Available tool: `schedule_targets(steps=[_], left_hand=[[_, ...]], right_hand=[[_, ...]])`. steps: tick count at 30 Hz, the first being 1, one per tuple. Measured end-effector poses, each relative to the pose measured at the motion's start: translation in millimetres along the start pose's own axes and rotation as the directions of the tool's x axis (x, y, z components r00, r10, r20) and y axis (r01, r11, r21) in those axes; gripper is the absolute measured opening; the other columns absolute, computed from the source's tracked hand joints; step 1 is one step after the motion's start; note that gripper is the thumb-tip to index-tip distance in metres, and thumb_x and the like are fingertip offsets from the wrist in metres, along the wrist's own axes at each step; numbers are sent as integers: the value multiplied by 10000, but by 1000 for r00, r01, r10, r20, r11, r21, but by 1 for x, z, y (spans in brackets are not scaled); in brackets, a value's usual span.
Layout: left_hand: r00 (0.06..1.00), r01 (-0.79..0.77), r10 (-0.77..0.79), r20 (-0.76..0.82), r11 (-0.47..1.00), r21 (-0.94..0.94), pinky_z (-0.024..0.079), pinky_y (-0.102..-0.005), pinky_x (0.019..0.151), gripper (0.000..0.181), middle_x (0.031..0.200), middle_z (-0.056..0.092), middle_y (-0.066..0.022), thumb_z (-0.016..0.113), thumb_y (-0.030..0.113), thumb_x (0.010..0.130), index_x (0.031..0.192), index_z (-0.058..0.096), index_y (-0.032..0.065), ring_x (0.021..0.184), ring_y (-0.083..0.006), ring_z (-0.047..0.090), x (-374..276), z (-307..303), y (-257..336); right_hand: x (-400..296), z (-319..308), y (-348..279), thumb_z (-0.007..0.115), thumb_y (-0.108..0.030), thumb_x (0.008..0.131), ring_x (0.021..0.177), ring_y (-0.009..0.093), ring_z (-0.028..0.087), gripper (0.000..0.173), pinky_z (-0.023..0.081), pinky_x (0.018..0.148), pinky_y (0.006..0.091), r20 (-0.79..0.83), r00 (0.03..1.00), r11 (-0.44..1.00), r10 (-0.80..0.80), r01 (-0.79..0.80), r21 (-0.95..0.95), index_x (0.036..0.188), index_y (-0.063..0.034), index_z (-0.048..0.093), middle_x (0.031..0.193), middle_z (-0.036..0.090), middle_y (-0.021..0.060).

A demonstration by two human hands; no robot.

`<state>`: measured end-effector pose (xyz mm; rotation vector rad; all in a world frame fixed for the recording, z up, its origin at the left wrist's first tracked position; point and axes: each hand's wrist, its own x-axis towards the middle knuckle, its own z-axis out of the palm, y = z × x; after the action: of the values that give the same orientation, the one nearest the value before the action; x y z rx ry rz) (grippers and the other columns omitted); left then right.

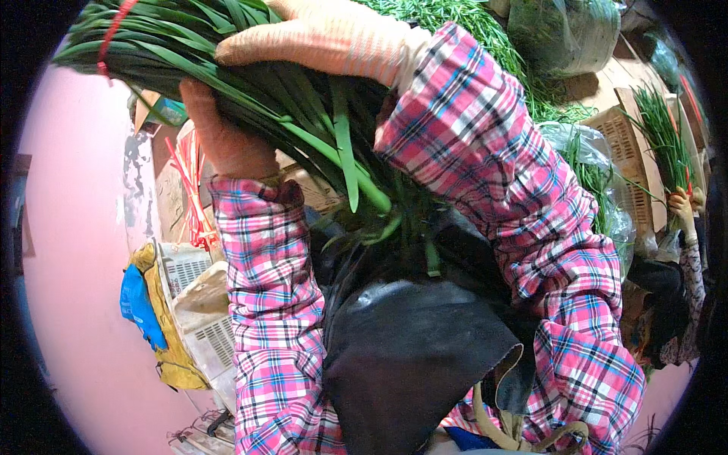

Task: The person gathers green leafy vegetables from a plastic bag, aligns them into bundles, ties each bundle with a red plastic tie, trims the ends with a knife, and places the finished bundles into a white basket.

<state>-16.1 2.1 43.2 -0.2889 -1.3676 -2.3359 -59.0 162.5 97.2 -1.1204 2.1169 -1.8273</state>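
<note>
A thick bundle of long flat green leaves, which look like Chinese chives, is raised before me. A red tie circles it near its far left part. My left hand, in an orange knit glove, grips it from below; the leaves hide most of those fingers. My right hand, gloved alike, lies over the top with its thumb along the leaves and its fingertips partly out of view. The stem ends hang toward my lap over a black apron, with a few bent leaves sticking out.
Red and pale ties lie left, above white plastic crates by a pink wall. Loose greens and filled clear bags lie beyond my right arm. At far right a co-worker's gloved hand holds another bundle.
</note>
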Motion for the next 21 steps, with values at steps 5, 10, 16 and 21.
schedule_targets(steps=[5,10,16,21], left_hand=[[985,155,-126,120,945,-289,473,-417,966,604,1245,609,-61,528,564,907,1305,544,111,1088,-246,591,-4,-51,-1],[992,128,-120,48,967,-220,461,-453,984,627,1311,558,-68,501,574,915,1342,504,114,1152,-270,552,-10,-152,3],[910,-44,99,-404,988,145,445,-481,1002,670,1368,505,-71,476,615,906,1366,473,127,1199,-294,510,-30,-198,55],[786,1,134,-603,976,219,441,-487,1007,678,1364,509,-70,483,625,897,1364,479,133,1194,-296,512,-52,-200,86]], right_hand=[[-41,45,30,728,-486,701,1037,359,628,794,484,917,401,-86,985,955,-148,120,-271,1244,45,497,1111,620,282],[-149,46,57,676,-268,830,921,345,638,458,496,862,376,25,972,939,234,-220,-264,1197,-29,543,1013,659,191],[-211,15,78,603,-137,896,724,187,631,177,510,684,312,-61,794,783,604,-606,-138,1019,-13,635,807,657,120],[-211,5,104,643,-111,861,789,255,661,198,524,732,328,15,899,876,437,-421,-237,1036,-17,641,875,671,137]])
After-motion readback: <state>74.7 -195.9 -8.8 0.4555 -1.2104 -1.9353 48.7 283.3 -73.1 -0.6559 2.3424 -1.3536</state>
